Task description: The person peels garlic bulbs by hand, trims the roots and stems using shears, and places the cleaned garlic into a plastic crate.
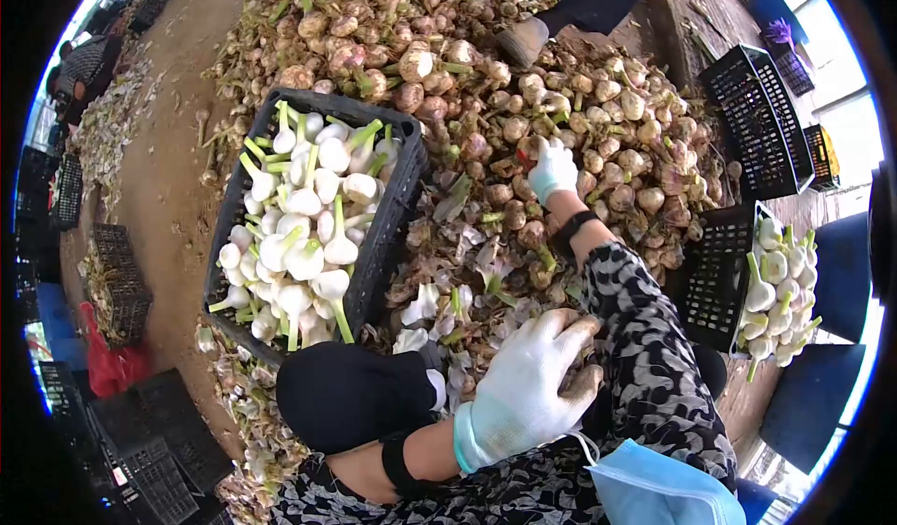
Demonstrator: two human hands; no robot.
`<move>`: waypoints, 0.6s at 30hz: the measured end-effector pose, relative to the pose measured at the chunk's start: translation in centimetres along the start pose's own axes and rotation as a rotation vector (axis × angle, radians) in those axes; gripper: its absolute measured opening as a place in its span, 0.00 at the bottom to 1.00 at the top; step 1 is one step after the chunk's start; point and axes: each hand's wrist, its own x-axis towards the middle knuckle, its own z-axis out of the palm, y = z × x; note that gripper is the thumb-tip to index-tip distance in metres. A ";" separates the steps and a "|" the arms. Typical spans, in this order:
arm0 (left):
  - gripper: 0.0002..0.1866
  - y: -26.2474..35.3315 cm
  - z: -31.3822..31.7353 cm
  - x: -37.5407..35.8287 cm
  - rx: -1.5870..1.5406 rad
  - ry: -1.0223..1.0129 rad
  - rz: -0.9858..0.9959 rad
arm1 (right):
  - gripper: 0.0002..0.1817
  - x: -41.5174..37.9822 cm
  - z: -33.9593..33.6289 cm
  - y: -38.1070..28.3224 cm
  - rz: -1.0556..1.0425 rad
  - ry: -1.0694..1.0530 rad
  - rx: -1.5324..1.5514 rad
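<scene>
My left hand, in a soiled white glove, hovers above my lap with thumb and fingers apart and nothing visible between them. Farther out, my right hand, also gloved, reaches into a big heap of unpeeled garlic. Its fingers are closed around a small red tool, of which only a bit shows; the kind cannot be made out. A brownish garlic bulb lies right at those fingertips. To the left, a black crate holds many cleaned white garlic bulbs with short green stems.
Loose peelings cover the ground between crate and heap. At the right stands another crate with white bulbs, below an upright black crate. Another person's leg extends over the heap. A blue face mask hangs near my lap.
</scene>
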 end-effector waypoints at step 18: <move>0.23 0.1 1.1 1.3 0.078 -0.013 0.046 | 0.20 5.0 -3.6 11.8 0.375 -0.015 -0.008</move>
